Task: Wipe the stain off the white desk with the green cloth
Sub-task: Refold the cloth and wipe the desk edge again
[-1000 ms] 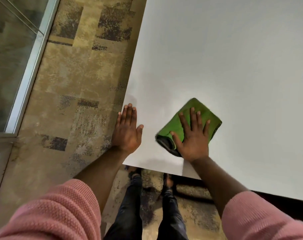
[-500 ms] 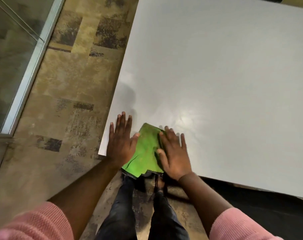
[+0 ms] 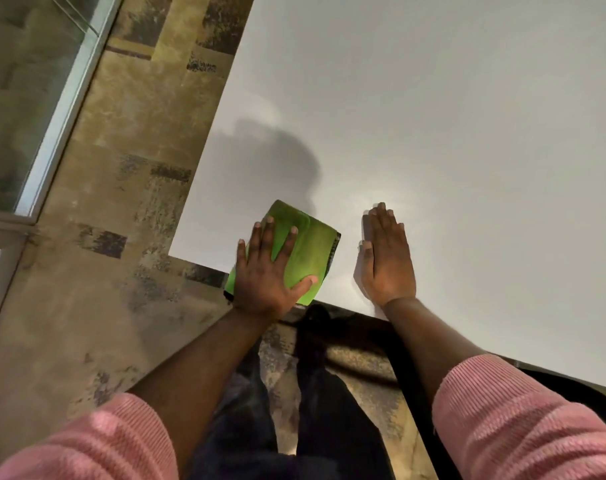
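Note:
The white desk (image 3: 433, 116) fills the upper right of the head view. A folded green cloth (image 3: 308, 244) lies at the desk's near left corner, with its lower end hanging slightly over the front edge. My left hand (image 3: 265, 275) presses flat on the cloth with its fingers spread. To the right of the cloth, my right hand (image 3: 386, 258) lies flat on the bare desk, palm down, holding nothing. I cannot make out any stain; only a soft grey shadow falls on the desk above the cloth.
Patterned brown carpet (image 3: 104, 202) covers the floor left of the desk. A glass partition with a metal frame (image 3: 52, 98) runs along the far left. My legs in dark trousers (image 3: 315, 410) stand below the desk's front edge.
The cloth slid left to the desk's near corner. It passed from under my right hand to under my left hand. My right hand now rests on bare desk.

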